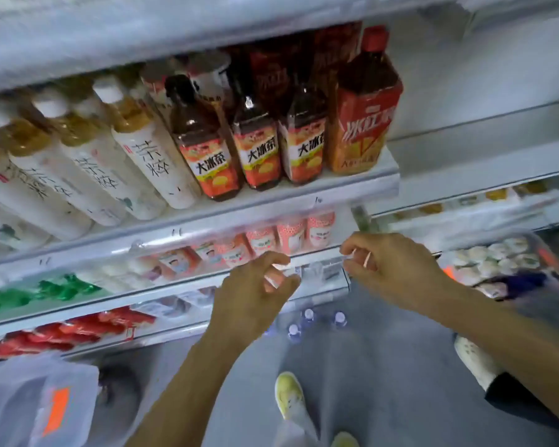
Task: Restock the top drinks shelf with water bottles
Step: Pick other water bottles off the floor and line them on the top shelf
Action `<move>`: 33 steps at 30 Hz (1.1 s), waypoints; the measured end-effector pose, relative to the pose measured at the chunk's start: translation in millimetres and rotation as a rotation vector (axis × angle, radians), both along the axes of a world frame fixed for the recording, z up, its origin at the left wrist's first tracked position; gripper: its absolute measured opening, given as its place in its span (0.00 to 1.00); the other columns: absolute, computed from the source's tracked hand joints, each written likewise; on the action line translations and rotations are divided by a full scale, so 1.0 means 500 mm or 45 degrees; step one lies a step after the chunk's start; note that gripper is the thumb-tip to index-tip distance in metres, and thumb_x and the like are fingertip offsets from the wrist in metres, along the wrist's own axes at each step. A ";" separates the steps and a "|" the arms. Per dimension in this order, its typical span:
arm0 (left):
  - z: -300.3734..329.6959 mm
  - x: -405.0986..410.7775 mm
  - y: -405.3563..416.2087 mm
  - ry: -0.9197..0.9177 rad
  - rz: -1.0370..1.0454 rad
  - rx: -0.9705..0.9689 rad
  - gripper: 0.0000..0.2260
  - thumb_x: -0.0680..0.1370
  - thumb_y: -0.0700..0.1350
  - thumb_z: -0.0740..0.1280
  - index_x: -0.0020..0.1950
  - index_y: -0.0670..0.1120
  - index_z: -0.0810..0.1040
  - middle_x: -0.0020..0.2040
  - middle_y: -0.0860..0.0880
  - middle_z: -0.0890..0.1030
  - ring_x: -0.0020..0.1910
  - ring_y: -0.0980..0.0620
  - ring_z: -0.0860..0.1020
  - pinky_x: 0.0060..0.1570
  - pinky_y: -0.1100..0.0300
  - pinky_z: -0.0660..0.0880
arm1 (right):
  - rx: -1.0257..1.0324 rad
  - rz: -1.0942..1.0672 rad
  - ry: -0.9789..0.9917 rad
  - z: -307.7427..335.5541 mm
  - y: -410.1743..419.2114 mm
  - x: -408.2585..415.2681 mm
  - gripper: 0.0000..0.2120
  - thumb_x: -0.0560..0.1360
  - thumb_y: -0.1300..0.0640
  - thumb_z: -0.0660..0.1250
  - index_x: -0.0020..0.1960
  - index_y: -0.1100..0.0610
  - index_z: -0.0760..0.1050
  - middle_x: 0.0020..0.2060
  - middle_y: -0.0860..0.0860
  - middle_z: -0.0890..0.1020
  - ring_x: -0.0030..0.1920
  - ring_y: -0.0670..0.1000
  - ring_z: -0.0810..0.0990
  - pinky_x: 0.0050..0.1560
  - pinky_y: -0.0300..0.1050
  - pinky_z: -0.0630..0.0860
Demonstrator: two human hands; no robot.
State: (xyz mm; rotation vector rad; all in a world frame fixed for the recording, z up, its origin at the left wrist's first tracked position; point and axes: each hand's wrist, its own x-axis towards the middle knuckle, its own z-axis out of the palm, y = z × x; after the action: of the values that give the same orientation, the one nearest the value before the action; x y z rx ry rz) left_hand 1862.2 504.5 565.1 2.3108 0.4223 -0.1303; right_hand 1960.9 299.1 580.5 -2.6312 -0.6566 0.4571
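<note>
While water bottles (307, 321) stood unshelved on the floor, my left hand (252, 295) and right hand (391, 269), loosely curled, held nothing.

White shop shelving (352, 185) in tiers stands over a grey floor (384, 366), evenly lit, the picture blurred.

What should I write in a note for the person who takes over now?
Left hand: fingers curled at the shelf edge, holding no bottle.
Right hand: pinches something small and thin there; too blurred to name.
Water bottles: on the floor below the hands, caps up.
Tea bottles fill the shelf above.
Done: no water bottle is seen on a shelf.
Left: lift the water bottles and put them on the top shelf.
</note>
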 end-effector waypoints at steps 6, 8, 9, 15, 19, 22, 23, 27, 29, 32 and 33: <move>-0.381 -0.073 -0.022 0.418 0.128 -0.283 0.04 0.76 0.50 0.73 0.47 0.57 0.79 0.43 0.51 0.85 0.43 0.51 0.83 0.51 0.56 0.77 | -0.194 -0.135 0.475 -0.394 -0.044 -0.076 0.06 0.76 0.51 0.65 0.51 0.50 0.78 0.44 0.41 0.80 0.51 0.52 0.80 0.42 0.43 0.69; -0.518 -0.090 -0.022 0.541 0.179 -0.312 0.04 0.76 0.49 0.73 0.49 0.55 0.80 0.45 0.50 0.85 0.46 0.49 0.84 0.54 0.55 0.78 | -0.212 -0.191 0.612 -0.540 -0.055 -0.091 0.06 0.75 0.53 0.67 0.50 0.53 0.79 0.45 0.45 0.82 0.51 0.54 0.80 0.46 0.45 0.72; -0.586 -0.094 -0.023 0.592 0.208 -0.327 0.06 0.76 0.49 0.73 0.51 0.52 0.81 0.45 0.48 0.85 0.47 0.48 0.84 0.55 0.54 0.78 | -0.199 -0.253 0.669 -0.612 -0.062 -0.095 0.06 0.74 0.55 0.68 0.50 0.53 0.79 0.47 0.48 0.84 0.53 0.54 0.81 0.50 0.45 0.73; -0.971 -0.075 -0.036 0.818 0.367 -0.568 0.34 0.75 0.42 0.75 0.77 0.46 0.64 0.70 0.43 0.73 0.64 0.44 0.76 0.63 0.50 0.75 | -0.069 -0.665 0.831 -1.029 -0.076 -0.115 0.31 0.69 0.58 0.78 0.69 0.61 0.70 0.58 0.59 0.80 0.59 0.59 0.79 0.58 0.49 0.73; -1.183 -0.059 -0.029 0.641 0.362 -0.565 0.47 0.69 0.34 0.78 0.80 0.48 0.53 0.72 0.51 0.67 0.64 0.52 0.70 0.55 0.72 0.72 | 0.135 -0.983 0.791 -1.228 -0.066 -0.087 0.42 0.64 0.60 0.82 0.70 0.64 0.62 0.63 0.62 0.73 0.58 0.58 0.76 0.56 0.48 0.74; -1.288 -0.039 -0.025 0.541 0.327 -0.441 0.51 0.65 0.40 0.82 0.80 0.50 0.55 0.73 0.53 0.69 0.70 0.48 0.70 0.64 0.63 0.70 | 0.401 -1.114 0.653 -1.323 -0.055 -0.044 0.37 0.61 0.69 0.82 0.63 0.64 0.65 0.57 0.55 0.74 0.51 0.47 0.77 0.49 0.33 0.75; -1.314 -0.032 -0.024 0.505 0.329 -0.442 0.52 0.64 0.42 0.83 0.80 0.50 0.56 0.73 0.49 0.70 0.71 0.46 0.71 0.69 0.54 0.69 | 0.477 -1.117 0.603 -1.344 -0.051 -0.029 0.34 0.61 0.72 0.81 0.60 0.64 0.67 0.52 0.53 0.76 0.45 0.43 0.78 0.44 0.29 0.74; -1.370 -0.014 -0.021 0.336 0.480 -0.501 0.40 0.57 0.50 0.83 0.67 0.53 0.74 0.60 0.47 0.82 0.59 0.45 0.80 0.62 0.42 0.76 | 0.582 -1.038 0.579 -1.387 -0.042 0.003 0.26 0.64 0.64 0.79 0.57 0.68 0.72 0.49 0.63 0.82 0.50 0.62 0.83 0.54 0.56 0.79; -1.371 -0.013 -0.024 0.323 0.516 -0.493 0.35 0.57 0.51 0.83 0.62 0.53 0.76 0.55 0.49 0.83 0.54 0.47 0.82 0.59 0.43 0.78 | 0.566 -1.034 0.549 -1.385 -0.042 -0.003 0.24 0.64 0.60 0.79 0.55 0.65 0.74 0.49 0.60 0.83 0.51 0.62 0.83 0.56 0.59 0.78; -1.344 -0.019 -0.040 0.305 0.702 -0.486 0.29 0.59 0.50 0.82 0.57 0.55 0.77 0.49 0.56 0.83 0.48 0.54 0.82 0.57 0.49 0.79 | 0.560 -1.071 0.442 -1.353 -0.045 -0.030 0.22 0.63 0.58 0.80 0.54 0.54 0.75 0.47 0.48 0.83 0.50 0.53 0.83 0.53 0.47 0.79; -1.327 -0.021 -0.047 0.286 0.778 -0.503 0.27 0.59 0.52 0.81 0.55 0.56 0.76 0.47 0.58 0.82 0.48 0.55 0.81 0.57 0.50 0.78 | 0.550 -1.055 0.419 -1.336 -0.048 -0.039 0.23 0.63 0.57 0.80 0.53 0.50 0.74 0.45 0.44 0.82 0.49 0.51 0.82 0.49 0.40 0.77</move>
State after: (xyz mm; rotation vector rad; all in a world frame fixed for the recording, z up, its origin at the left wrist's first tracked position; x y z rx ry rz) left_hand 1851.7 481.0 -98.5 1.7020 1.0909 -0.1537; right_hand 1941.3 275.1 -87.5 -2.0921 0.4024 0.4067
